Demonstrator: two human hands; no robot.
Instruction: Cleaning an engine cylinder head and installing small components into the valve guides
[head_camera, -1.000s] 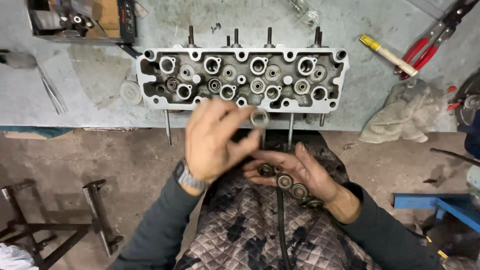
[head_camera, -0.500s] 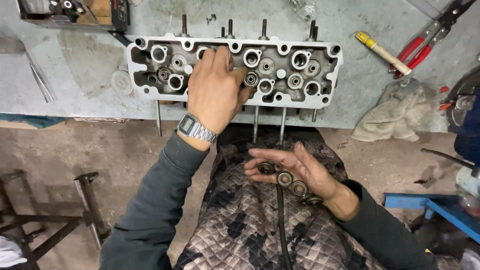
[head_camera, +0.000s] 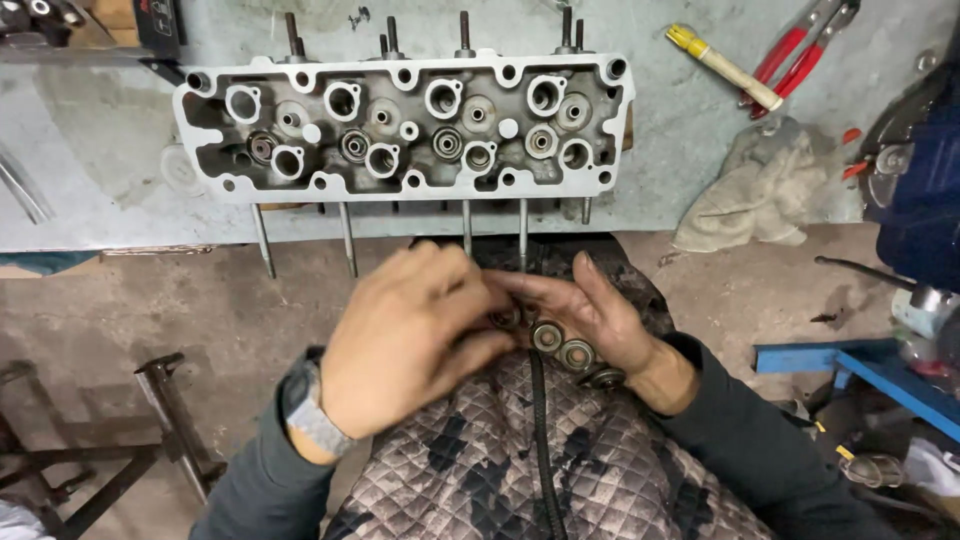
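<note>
A grey aluminium cylinder head lies on the workbench, its round bores facing up and long studs sticking out over the bench edge. Below it, my right hand is held palm up and cups a row of small round metal retainers. My left hand, with a wristwatch, is over that palm, and its fingertips pinch at one of the small pieces. Whether the piece is lifted free is hidden by the fingers.
A crumpled grey rag, red-handled pliers and a yellow-handled tool lie on the bench at the right. A blue metal frame stands at the lower right. A dark metal stand stands on the concrete floor at the lower left.
My left hand has come back from the cylinder head down to my right palm. The view has tilted so the head sits higher in the picture.
</note>
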